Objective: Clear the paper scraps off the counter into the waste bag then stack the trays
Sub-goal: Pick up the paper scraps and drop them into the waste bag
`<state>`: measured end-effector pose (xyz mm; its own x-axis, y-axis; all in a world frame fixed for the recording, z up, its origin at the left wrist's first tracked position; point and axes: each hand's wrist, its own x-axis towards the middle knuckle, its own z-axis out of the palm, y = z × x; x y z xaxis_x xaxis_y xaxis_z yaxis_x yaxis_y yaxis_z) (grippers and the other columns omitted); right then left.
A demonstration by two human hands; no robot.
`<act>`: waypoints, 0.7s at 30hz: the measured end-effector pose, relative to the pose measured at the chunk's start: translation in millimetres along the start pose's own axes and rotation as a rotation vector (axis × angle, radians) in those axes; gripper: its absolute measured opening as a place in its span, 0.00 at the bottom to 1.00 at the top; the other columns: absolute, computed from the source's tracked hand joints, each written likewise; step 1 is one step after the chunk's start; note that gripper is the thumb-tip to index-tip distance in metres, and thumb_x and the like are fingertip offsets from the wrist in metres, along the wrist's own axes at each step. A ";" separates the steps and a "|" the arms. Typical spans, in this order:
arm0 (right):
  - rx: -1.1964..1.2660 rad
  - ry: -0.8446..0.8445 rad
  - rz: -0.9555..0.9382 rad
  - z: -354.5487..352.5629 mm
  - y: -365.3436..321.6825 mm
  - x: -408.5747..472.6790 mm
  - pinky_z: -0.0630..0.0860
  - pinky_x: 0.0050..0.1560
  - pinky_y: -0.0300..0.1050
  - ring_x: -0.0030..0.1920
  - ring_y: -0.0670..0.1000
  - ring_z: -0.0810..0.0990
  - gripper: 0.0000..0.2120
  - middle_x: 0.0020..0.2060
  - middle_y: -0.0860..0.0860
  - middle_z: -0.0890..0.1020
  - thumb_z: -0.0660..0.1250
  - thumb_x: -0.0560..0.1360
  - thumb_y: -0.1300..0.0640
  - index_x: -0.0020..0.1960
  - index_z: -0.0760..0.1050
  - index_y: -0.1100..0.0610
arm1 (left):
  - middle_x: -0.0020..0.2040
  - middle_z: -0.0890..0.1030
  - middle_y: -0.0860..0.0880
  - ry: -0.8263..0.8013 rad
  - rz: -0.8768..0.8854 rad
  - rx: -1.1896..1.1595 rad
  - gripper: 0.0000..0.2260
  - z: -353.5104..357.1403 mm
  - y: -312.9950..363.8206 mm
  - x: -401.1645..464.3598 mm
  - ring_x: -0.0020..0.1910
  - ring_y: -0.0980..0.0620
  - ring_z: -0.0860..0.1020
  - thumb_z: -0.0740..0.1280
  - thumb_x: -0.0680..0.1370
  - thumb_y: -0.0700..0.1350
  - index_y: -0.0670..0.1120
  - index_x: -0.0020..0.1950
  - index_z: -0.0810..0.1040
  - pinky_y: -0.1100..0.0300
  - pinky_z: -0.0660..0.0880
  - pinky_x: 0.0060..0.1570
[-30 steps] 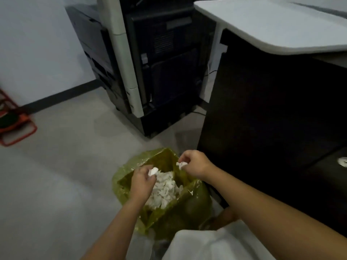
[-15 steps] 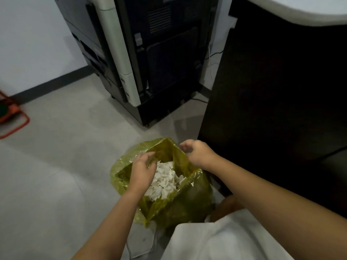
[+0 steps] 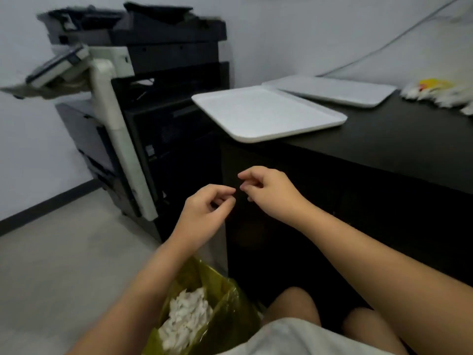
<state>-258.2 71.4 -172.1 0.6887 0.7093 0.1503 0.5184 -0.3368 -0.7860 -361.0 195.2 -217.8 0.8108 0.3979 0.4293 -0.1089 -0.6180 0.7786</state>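
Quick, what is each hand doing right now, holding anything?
Left hand: open, fingers loosely curled, holding nothing, above the yellow-green plastic waste bag.
Right hand: open, fingers loosely curled, nothing in it, in front of the black counter.

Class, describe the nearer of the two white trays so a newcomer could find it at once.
Start at the long black counter beside the big dark office copier. Two flat white rectangular trays lie on its top, side by side and not yet stacked. The nearer white tray is at the counter's copier end, its corner overhanging the edge; the farther white tray lies fully on the counter, nearer the wall.
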 end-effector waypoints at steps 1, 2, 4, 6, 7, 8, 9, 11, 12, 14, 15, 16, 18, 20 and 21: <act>-0.017 0.058 -0.025 -19.7 -4.4 -6.4 0.76 0.58 0.45 0.51 0.48 0.79 0.14 0.52 0.50 0.81 0.62 0.77 0.61 0.61 0.76 0.53 | 0.44 0.79 0.55 -0.010 0.057 -0.011 0.09 4.6 21.0 9.1 0.41 0.61 0.76 0.68 0.75 0.40 0.51 0.53 0.79 0.70 0.71 0.40; -0.043 0.110 -0.043 -39.3 -7.7 -12.8 0.76 0.58 0.45 0.50 0.47 0.79 0.14 0.52 0.50 0.81 0.62 0.76 0.61 0.60 0.76 0.53 | 0.44 0.80 0.55 -0.018 0.108 -0.024 0.09 10.4 41.3 17.9 0.41 0.60 0.76 0.69 0.75 0.40 0.51 0.52 0.79 0.69 0.72 0.40; -0.094 0.200 -0.058 -80.1 -11.2 -26.1 0.75 0.57 0.44 0.49 0.47 0.79 0.13 0.53 0.51 0.81 0.62 0.76 0.61 0.60 0.77 0.55 | 0.44 0.80 0.55 -0.033 0.188 -0.067 0.10 25.8 79.3 35.2 0.42 0.58 0.77 0.69 0.75 0.40 0.54 0.51 0.79 0.66 0.73 0.42; -0.123 0.272 -0.049 -121.3 -10.5 -40.5 0.75 0.52 0.40 0.48 0.46 0.78 0.13 0.49 0.49 0.81 0.63 0.76 0.62 0.59 0.77 0.56 | 0.45 0.80 0.55 -0.074 0.235 -0.107 0.10 46.1 113.8 52.7 0.43 0.59 0.77 0.68 0.75 0.41 0.57 0.50 0.78 0.67 0.72 0.43; -0.148 0.305 -0.040 -141.1 -8.9 -47.9 0.73 0.48 0.36 0.46 0.45 0.77 0.13 0.46 0.48 0.80 0.62 0.76 0.62 0.58 0.77 0.56 | 0.45 0.80 0.56 -0.099 0.263 -0.116 0.10 57.3 128.6 61.5 0.43 0.59 0.76 0.68 0.76 0.41 0.57 0.50 0.78 0.68 0.72 0.43; -0.176 0.339 -0.026 -160.1 -5.6 -55.1 0.70 0.44 0.33 0.43 0.44 0.76 0.12 0.43 0.47 0.79 0.63 0.75 0.62 0.58 0.78 0.56 | 0.45 0.80 0.56 -0.121 0.293 -0.121 0.10 69.7 143.0 69.7 0.42 0.60 0.76 0.68 0.76 0.41 0.58 0.50 0.78 0.69 0.72 0.43; -0.200 0.376 -0.009 -178.3 -1.3 -61.9 0.69 0.41 0.31 0.41 0.42 0.75 0.12 0.42 0.46 0.78 0.63 0.75 0.62 0.57 0.78 0.56 | 0.45 0.80 0.55 -0.141 0.318 -0.127 0.10 82.6 155.6 77.7 0.42 0.60 0.76 0.68 0.76 0.41 0.57 0.50 0.78 0.69 0.72 0.43; -0.241 0.445 0.032 -212.2 10.0 -75.3 0.67 0.38 0.29 0.37 0.40 0.74 0.10 0.41 0.46 0.78 0.63 0.75 0.61 0.55 0.79 0.55 | 0.45 0.80 0.54 -0.183 0.345 -0.147 0.08 110.7 177.6 92.5 0.42 0.59 0.76 0.67 0.76 0.41 0.54 0.51 0.79 0.70 0.72 0.44; -0.260 0.476 0.056 -228.1 16.5 -82.2 0.68 0.39 0.31 0.37 0.41 0.74 0.10 0.41 0.47 0.78 0.63 0.75 0.61 0.55 0.79 0.55 | 0.46 0.80 0.53 -0.206 0.353 -0.158 0.08 125.6 187.9 99.0 0.43 0.59 0.76 0.67 0.76 0.41 0.52 0.51 0.79 0.71 0.72 0.44; -0.296 0.522 0.104 -259.0 28.6 -97.5 0.68 0.44 0.33 0.40 0.44 0.74 0.11 0.43 0.48 0.79 0.63 0.75 0.62 0.56 0.78 0.57 | 0.46 0.80 0.52 -0.253 0.373 -0.177 0.08 156.2 206.8 110.8 0.45 0.57 0.77 0.67 0.76 0.40 0.52 0.52 0.79 0.72 0.71 0.45; -0.312 0.540 0.130 -273.6 34.6 -105.2 0.67 0.45 0.33 0.41 0.44 0.74 0.11 0.44 0.49 0.79 0.63 0.76 0.62 0.56 0.78 0.57 | 0.46 0.80 0.52 -0.282 0.386 -0.176 0.09 171.7 215.2 116.2 0.46 0.56 0.77 0.67 0.75 0.40 0.52 0.52 0.79 0.72 0.71 0.47; -0.323 0.558 0.160 -288.0 40.3 -113.7 0.67 0.46 0.33 0.42 0.45 0.74 0.11 0.46 0.49 0.79 0.63 0.76 0.62 0.57 0.78 0.58 | 0.46 0.80 0.52 -0.319 0.404 -0.169 0.09 187.1 224.0 120.4 0.46 0.55 0.78 0.67 0.75 0.39 0.52 0.52 0.78 0.71 0.71 0.47; -0.344 0.592 0.229 -316.2 53.2 -130.6 0.67 0.46 0.34 0.43 0.46 0.75 0.11 0.48 0.51 0.80 0.63 0.76 0.62 0.57 0.78 0.58 | 0.47 0.79 0.50 -0.395 0.437 -0.157 0.10 218.6 239.3 127.0 0.47 0.53 0.77 0.67 0.75 0.38 0.51 0.52 0.78 0.69 0.72 0.48; -0.369 0.636 0.301 -344.9 69.2 -146.9 0.68 0.46 0.35 0.43 0.48 0.75 0.11 0.50 0.54 0.81 0.62 0.76 0.62 0.57 0.78 0.58 | 0.48 0.79 0.50 -0.457 0.468 -0.145 0.10 250.6 252.9 131.5 0.45 0.54 0.77 0.67 0.75 0.38 0.52 0.52 0.77 0.69 0.72 0.48; -0.378 0.660 0.336 -359.2 77.7 -155.1 0.68 0.46 0.36 0.43 0.49 0.75 0.11 0.51 0.54 0.81 0.62 0.76 0.62 0.57 0.78 0.57 | 0.48 0.78 0.50 -0.486 0.483 -0.135 0.10 266.8 259.2 133.4 0.44 0.56 0.77 0.67 0.75 0.38 0.52 0.52 0.77 0.71 0.71 0.47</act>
<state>-142.7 -287.3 -41.1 0.9319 0.0645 0.3569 0.2864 -0.7346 -0.6151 -127.6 -92.7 -80.9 0.8153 -0.2685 0.5131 -0.5675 -0.5470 0.6155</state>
